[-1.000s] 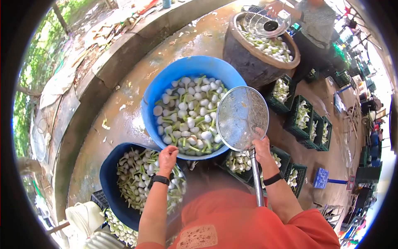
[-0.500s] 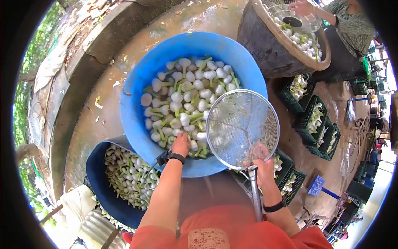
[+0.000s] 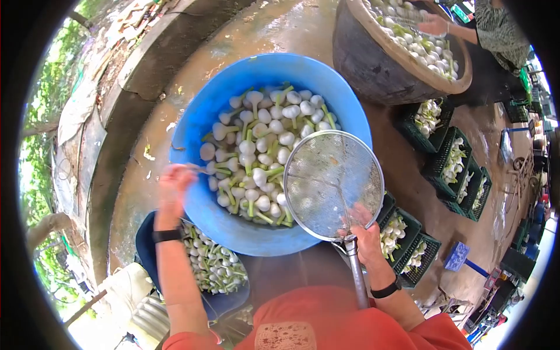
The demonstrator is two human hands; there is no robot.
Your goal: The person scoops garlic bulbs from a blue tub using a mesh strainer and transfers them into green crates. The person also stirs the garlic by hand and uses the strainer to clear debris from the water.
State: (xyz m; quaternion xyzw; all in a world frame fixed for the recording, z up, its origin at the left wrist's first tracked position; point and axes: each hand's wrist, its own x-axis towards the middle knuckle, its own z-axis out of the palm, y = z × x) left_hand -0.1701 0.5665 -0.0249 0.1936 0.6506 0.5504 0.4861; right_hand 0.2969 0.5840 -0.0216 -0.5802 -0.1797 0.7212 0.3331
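Observation:
A large blue tub (image 3: 271, 240) holds many white bulbs with green stems (image 3: 262, 154). My right hand (image 3: 364, 233) grips the handle of a round mesh strainer (image 3: 335, 185), whose net lies over the tub's right side with little in it. Blurred by motion, my left hand (image 3: 175, 182) is above the tub's left rim. Its fingers look closed on something thin that I cannot make out. Below that arm stands a dark blue container (image 3: 147, 251) with small bulbs (image 3: 219, 262).
A big brown-rimmed vat (image 3: 373, 64) of bulbs stands at upper right, where another person's hand (image 3: 434, 26) reaches over it. Green crates (image 3: 434, 169) with bulbs line the right side. A low curved concrete wall (image 3: 131, 93) runs along the left.
My left hand has come out of the bulbs and moved left and up to the tub's rim. The strainer has shifted slightly left and down. The other person's round mesh tool has moved.

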